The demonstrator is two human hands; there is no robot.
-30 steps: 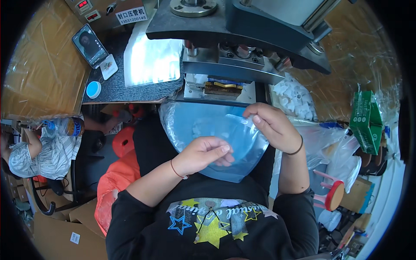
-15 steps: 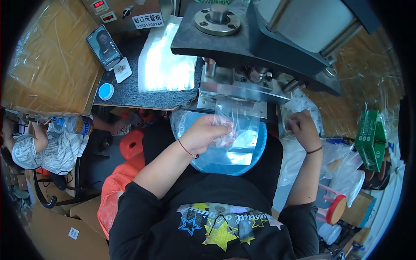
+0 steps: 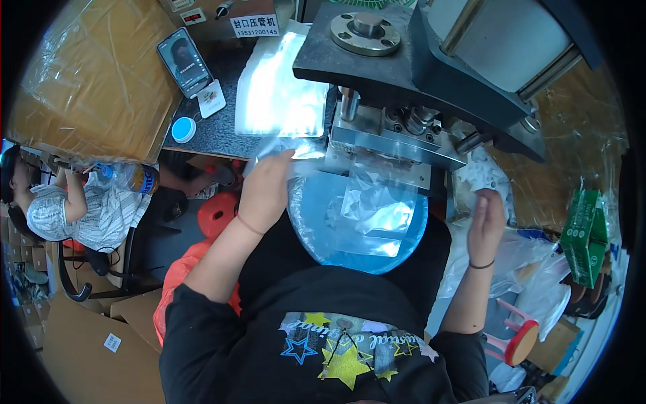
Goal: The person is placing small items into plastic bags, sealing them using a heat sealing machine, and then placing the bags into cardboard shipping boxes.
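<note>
Two bare hands work at a sealing press [image 3: 417, 74], one on each side of it. The left hand [image 3: 268, 183] reaches forward to the near edge of the dark table [image 3: 202, 131], its grip closed on the corner of a clear plastic bag [image 3: 296, 149] — the bag runs from the fingers rightward toward the metal bar of the press, so it lies ahead of and beside the grip rather than under the palm. The right hand [image 3: 488, 225] is held edge-on to the right of the press, fingers loosely together; whether its grip has hold of anything I cannot tell, though crumpled white bags [image 3: 481, 176] lie just beyond its fingertips. Between the two forearms sits a blue round basin [image 3: 316, 229] with more clear bags [image 3: 373, 212] lying in it, directly below the press. On the table, a flat stack of shiny bags [image 3: 279, 94] lies well ahead of the left hand, with a phone [image 3: 183, 60] and a small blue-rimmed lid [image 3: 183, 129] further left. Another person [image 3: 74, 202] sits at the far left.
</note>
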